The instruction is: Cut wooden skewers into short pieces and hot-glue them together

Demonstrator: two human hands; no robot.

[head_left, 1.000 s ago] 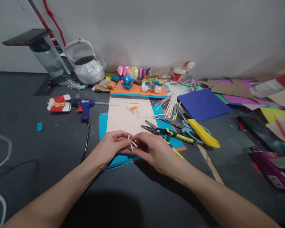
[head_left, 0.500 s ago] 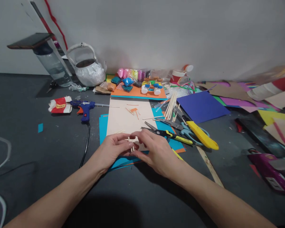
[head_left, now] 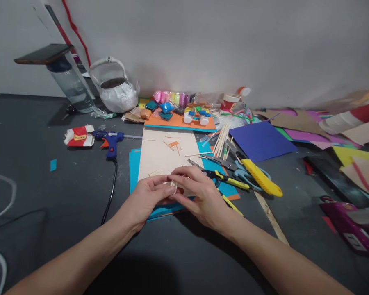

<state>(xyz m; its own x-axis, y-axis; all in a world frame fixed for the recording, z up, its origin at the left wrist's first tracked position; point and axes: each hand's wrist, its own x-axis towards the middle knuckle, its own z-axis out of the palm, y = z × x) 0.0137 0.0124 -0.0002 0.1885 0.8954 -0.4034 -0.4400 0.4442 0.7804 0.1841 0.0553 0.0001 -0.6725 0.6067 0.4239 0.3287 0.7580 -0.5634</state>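
Over the near end of the cream sheet [head_left: 160,155], my left hand [head_left: 150,196] pinches a few short pale wooden sticks [head_left: 174,185] between thumb and fingers. My right hand [head_left: 199,192] closes around the same sticks from the other side, its fingertips meeting those of the left. Parts of the sticks are hidden behind the fingers. Small stick pieces [head_left: 155,173] lie on the sheet just beyond my left hand. Orange paper scraps [head_left: 174,144] rest farther up. Pliers with yellow handles [head_left: 230,180] lie close to the right of my right hand.
A blue glue gun [head_left: 112,144] with its cord lies left of the sheet. To the right are scissors [head_left: 224,162], a yellow box cutter [head_left: 261,177], long wooden sticks [head_left: 222,139] and dark blue paper [head_left: 261,139]. A silver kettle [head_left: 118,96] and a water bottle [head_left: 72,90] stand at the back left.
My hands have drawn slightly closer around the sticks, and the right fingers now reach farther over them. More of the stick pieces on the sheet shows.
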